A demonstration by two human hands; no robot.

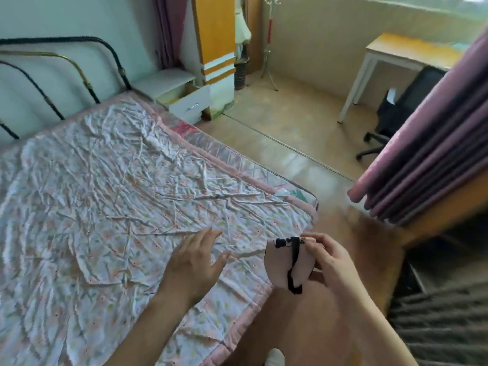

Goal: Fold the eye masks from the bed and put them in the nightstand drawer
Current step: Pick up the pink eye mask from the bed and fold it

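Covering the bed, crumpled floral sheet, nightstand drawer open, tiled floor

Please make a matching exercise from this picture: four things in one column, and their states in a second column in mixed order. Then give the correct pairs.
Things:
1. eye mask
2. left hand
3. nightstand drawer
4. office chair

States:
A. pulled open
B. stands by the desk
C. held in the right hand
D. open, fingers spread over the bed cover

Pairs: 1-C, 2-D, 3-A, 4-B
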